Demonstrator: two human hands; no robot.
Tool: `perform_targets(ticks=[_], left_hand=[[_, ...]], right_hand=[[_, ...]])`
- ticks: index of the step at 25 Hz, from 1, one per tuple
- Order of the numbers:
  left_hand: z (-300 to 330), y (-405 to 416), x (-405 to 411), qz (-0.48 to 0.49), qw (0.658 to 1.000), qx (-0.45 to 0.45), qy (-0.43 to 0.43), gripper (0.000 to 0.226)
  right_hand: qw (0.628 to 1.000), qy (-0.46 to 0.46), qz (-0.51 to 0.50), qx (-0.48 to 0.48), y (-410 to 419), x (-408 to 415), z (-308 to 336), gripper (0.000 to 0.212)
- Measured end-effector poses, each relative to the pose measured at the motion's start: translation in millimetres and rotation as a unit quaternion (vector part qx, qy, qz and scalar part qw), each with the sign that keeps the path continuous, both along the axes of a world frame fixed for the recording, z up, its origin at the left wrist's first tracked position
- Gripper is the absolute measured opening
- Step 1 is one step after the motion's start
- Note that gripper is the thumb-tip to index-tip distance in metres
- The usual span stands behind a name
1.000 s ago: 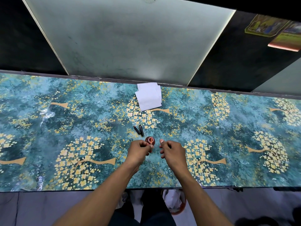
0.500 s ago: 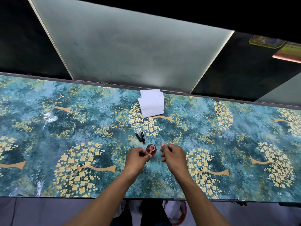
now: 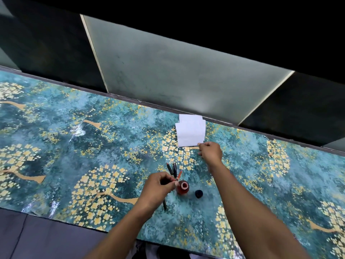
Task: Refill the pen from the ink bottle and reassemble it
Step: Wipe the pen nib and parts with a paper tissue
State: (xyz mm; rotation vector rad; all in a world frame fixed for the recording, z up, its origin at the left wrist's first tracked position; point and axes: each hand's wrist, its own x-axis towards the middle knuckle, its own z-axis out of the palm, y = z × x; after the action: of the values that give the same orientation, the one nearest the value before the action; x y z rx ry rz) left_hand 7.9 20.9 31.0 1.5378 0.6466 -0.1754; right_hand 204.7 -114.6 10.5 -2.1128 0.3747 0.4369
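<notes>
Two bare hands over teal tabletop printed with gold blossom trees.

Left hand: fingers curled, pinching thin red-tinted pen section near its lower end; section tilted, upper tip pointing up and right, held just left of and above bottle mouth.

Right hand: reached forward to far side of table, fingertips curled at near right corner of white paper tissue stack; pinch or mere touch cannot be told.

Small round ink bottle, red-brown glass, uncapped: upright on tabletop, between the two forearms, just right of left hand.

Round black bottle cap: on tabletop, just right of bottle, not touching.

Two short black pen parts: side by side on tabletop, just beyond left hand; left one with red tip at far end.

One further slim black pen part: on tabletop, partly hidden beneath left hand, near end protruding toward table edge.

Tissue stack: flat against far edge of table, sheets slightly fanned.

Frosted grey panel: behind table.
</notes>
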Motion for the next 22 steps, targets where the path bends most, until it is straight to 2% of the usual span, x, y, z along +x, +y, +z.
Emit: perform_targets(ticks=[5, 14, 18, 20, 22], left_hand=[[8.7, 12.0, -9.0, 0.018, 0.999, -0.009, -0.029, 0.011], [10.5, 17.3, -22.4, 0.052, 0.998, -0.031, -0.011, 0.008], [12.6, 10.2, -14.3, 0.043, 0.998, -0.051, -0.011, 0.009], [13.9, 7.0, -10.7, 0.036, 0.998, -0.054, -0.010, 0.009], [13.3, 5.9, -8.8, 0.030, 0.998, -0.051, -0.010, 0.009]], right_hand=[[0.996, 0.048, -0.062, -0.038, 11.1, 41.1, -37.3, 0.018], [0.992, 0.074, -0.097, -0.013, 16.2, 45.4, -35.4, 0.020], [0.994, 0.046, -0.083, -0.046, 3.9, 36.6, -38.2, 0.007], [0.994, 0.023, -0.085, -0.067, -2.0, 35.7, -37.0, 0.016], [0.989, -0.002, -0.081, -0.128, -5.9, 38.2, -32.6, 0.010]])
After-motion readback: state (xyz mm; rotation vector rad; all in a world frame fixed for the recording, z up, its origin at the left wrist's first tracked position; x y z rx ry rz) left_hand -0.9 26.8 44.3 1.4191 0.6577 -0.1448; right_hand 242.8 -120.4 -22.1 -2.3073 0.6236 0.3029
